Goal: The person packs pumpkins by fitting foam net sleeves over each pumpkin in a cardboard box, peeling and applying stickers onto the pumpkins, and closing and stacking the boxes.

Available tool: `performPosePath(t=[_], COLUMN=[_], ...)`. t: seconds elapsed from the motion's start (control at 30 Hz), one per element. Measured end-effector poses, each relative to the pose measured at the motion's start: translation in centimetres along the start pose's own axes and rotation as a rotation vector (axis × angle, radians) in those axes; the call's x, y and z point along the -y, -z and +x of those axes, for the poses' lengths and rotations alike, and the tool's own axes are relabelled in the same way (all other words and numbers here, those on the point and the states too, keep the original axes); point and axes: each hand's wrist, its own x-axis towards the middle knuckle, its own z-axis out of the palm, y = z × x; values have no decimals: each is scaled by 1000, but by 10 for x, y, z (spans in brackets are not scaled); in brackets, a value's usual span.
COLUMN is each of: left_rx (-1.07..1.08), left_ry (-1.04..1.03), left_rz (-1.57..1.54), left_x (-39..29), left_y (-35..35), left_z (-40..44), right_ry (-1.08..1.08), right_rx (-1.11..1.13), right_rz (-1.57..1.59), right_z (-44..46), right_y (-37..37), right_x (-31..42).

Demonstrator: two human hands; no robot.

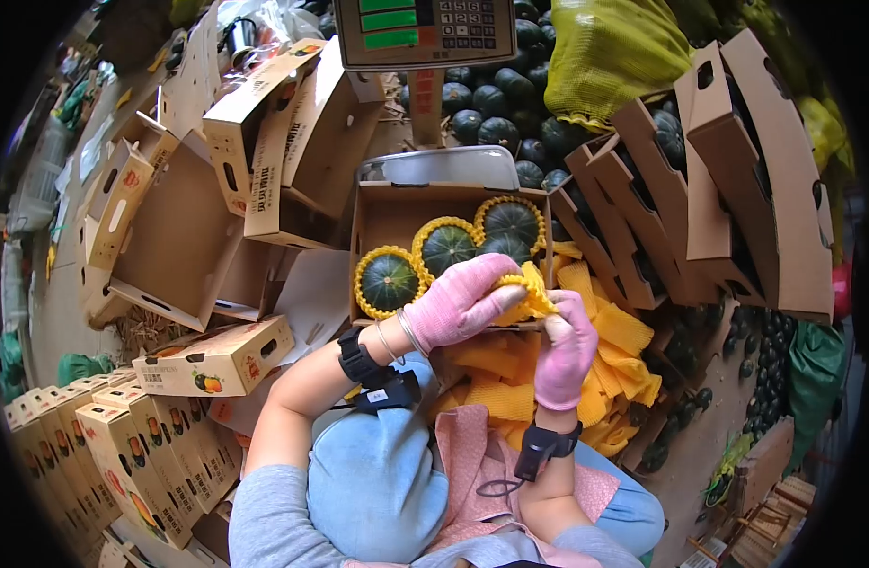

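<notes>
My left hand [465,301], in a pink glove, closes around a yellow foam net sleeve [531,293] above the front edge of an open cardboard box [378,201]. My right hand [565,352], also gloved in pink, pinches the other side of this sleeve. Whether anything sits inside the sleeve is hidden by my fingers. Inside the box, dark green pumpkins [389,283] wear yellow foam nets. Another pumpkin [505,248] lies just behind my left hand, partly covered by it. Several loose yellow foam nets [616,333] are heaped beside and below my right hand.
A weighing scale's display [425,33] rises behind the box, its metal platform [439,168] beneath. Bare pumpkins [499,99] pile up behind. Open cartons [169,237] crowd the left; cartons [633,204] stand tilted at the right. A yellow-green mesh sack [614,57] sits at the back.
</notes>
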Motion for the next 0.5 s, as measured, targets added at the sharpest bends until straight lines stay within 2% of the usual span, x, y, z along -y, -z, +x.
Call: performPosePath(t=[0.03, 0.07, 0.13, 0.17, 0.27, 0.3, 0.4, 0.43, 0.47, 0.5], left_rx=[8, 15, 8, -16, -46, -55, -17, 42, -5, -21], left_ry=[-32, 20, 7, 59, -35, 68, 235, 461, 351, 404], left_rz=[6, 14, 57, -21, 60, 69, -121, -722, -729, -874], left_x=[2, -2, 2, 0, -2, -8, 2, 1, 3, -1], left_y=[1, 1, -3, -5, -1, -1, 3, 5, 8, 11], left_z=[-2, -3, -6, -6, -8, -10, -16, -20, -18, -18], right_ry=[16, 31, 76, 116, 164, 169, 321, 339, 435, 249], right_rx=[23, 42, 80, 25, -103, -138, -188, -223, -173, -85], right_rz=[-82, -167, -169, -157, -186, -205, -342, -471, -929, -723], right_z=[0, 0, -3, -4, -1, -1, 0, 2, 5, 5], right_y=[-2, -3, -13, -16, -22, -24, -28, -27, -21, -7], right_x=[-2, -5, -15, -15, -21, -23, -26, -25, -14, -25])
